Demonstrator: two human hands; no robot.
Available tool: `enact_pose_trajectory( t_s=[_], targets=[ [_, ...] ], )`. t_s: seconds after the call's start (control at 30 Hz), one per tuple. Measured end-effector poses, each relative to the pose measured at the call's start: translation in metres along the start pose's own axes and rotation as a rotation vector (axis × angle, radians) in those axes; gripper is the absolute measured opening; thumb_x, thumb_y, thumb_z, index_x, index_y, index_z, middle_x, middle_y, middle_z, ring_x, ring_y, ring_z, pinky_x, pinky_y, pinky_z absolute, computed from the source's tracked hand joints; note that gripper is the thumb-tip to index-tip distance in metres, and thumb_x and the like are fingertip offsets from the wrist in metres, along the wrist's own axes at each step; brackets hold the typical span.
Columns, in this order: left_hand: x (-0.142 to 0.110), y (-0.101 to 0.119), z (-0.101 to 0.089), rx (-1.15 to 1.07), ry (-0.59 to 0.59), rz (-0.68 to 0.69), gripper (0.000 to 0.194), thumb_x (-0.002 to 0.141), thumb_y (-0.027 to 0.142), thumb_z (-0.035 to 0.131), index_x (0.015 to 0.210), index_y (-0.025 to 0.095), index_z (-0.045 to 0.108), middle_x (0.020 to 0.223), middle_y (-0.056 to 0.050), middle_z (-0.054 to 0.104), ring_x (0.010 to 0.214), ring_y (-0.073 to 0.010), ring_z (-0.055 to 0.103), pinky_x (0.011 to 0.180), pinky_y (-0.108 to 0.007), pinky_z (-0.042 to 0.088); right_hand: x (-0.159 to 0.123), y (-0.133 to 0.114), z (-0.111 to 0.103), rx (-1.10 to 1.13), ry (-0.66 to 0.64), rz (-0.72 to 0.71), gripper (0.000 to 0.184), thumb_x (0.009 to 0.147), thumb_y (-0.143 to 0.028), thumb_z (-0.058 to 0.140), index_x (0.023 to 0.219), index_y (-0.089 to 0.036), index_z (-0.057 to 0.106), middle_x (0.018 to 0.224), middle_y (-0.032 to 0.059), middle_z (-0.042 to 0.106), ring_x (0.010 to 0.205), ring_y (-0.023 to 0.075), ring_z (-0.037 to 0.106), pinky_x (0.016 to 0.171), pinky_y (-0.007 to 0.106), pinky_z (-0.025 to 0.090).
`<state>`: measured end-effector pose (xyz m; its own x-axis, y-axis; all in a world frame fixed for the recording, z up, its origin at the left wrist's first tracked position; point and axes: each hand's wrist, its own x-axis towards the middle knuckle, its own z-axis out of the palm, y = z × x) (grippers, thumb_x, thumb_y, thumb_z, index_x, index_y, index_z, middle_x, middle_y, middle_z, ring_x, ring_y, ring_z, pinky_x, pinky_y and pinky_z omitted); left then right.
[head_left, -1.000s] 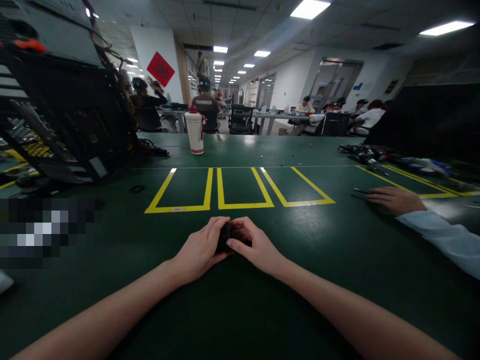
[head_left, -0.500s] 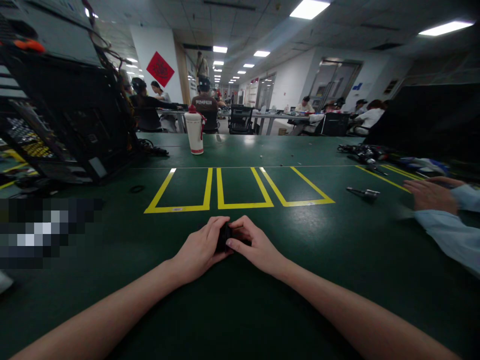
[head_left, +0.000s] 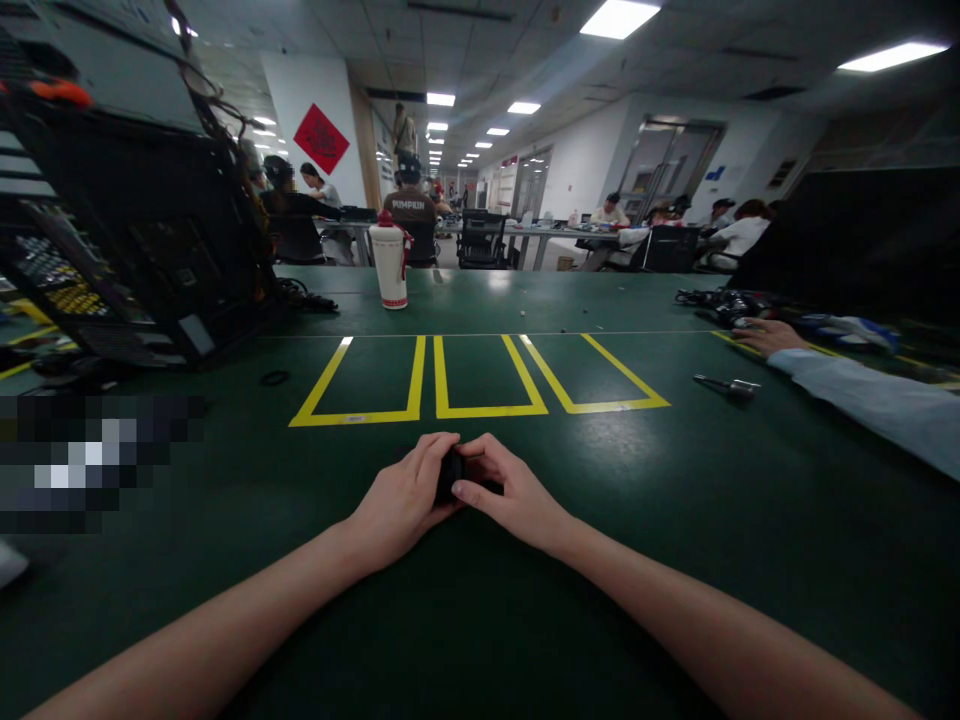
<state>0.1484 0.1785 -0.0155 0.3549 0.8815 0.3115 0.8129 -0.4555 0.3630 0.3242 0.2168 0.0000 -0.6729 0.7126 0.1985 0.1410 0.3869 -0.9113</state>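
Note:
Between my two hands is a small black object (head_left: 448, 476), mostly covered by my fingers, so its kind does not show. My left hand (head_left: 401, 498) curls around its left side, the fingers over the top. From the right, my right hand (head_left: 514, 492) grips it with the thumb in front and the fingers behind. Both hands rest low over the green table (head_left: 480, 620), just in front of the yellow tape outlines (head_left: 491, 411).
A black computer case (head_left: 150, 240) stands at the left, with a black ring (head_left: 274, 378) near it. A white cup (head_left: 388, 265) with a red lid is farther back. On the right lie a metal tool (head_left: 727, 386), cables (head_left: 731, 303) and another person's hand (head_left: 772, 337).
My hands and the black object stay nearly still. At the right, the other person's hand has let go of the metal tool and now reaches toward the cables farther back.

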Motion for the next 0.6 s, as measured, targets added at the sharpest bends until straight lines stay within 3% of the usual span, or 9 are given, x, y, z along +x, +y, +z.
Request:
enact_pose_trajectory(
  t_s=[0.17,0.4,0.6],
  targets=[
    [0.0007,0.0001,0.0015,0.02,0.016,0.007,0.063,0.075,0.026,0.056,0.124,0.025,0.016,0.123,-0.007,0.037,0.101,-0.0219,0.051,0.079,-0.039,0.048,0.0008,0.0007,0.0009,0.076,-0.005,0.02,0.018,0.08,-0.027,0.051,0.097,-0.022,0.047,0.099,0.0014,0.05,0.091,0.0152,0.053,0.08,0.033,0.048],
    [0.0009,0.0004,0.0002,0.018,-0.001,0.009,0.063,0.075,0.025,0.055,0.124,0.025,0.015,0.123,-0.007,0.037,0.103,-0.0231,0.05,0.08,-0.041,0.047,0.0001,0.0013,0.0012,0.041,0.013,0.049,0.026,0.079,-0.027,0.052,0.104,-0.02,0.045,0.103,0.0045,0.05,0.097,0.0176,0.052,0.085,0.038,0.046],
    [0.0003,0.0004,-0.0004,0.035,-0.005,0.009,0.065,0.074,0.024,0.056,0.125,0.025,0.014,0.123,-0.007,0.036,0.103,-0.0227,0.05,0.08,-0.04,0.047,0.0,0.0003,0.0001,0.008,-0.003,-0.016,0.024,0.078,-0.024,0.054,0.101,-0.021,0.046,0.101,0.0031,0.047,0.093,0.0158,0.051,0.083,0.035,0.047]
  ],
)
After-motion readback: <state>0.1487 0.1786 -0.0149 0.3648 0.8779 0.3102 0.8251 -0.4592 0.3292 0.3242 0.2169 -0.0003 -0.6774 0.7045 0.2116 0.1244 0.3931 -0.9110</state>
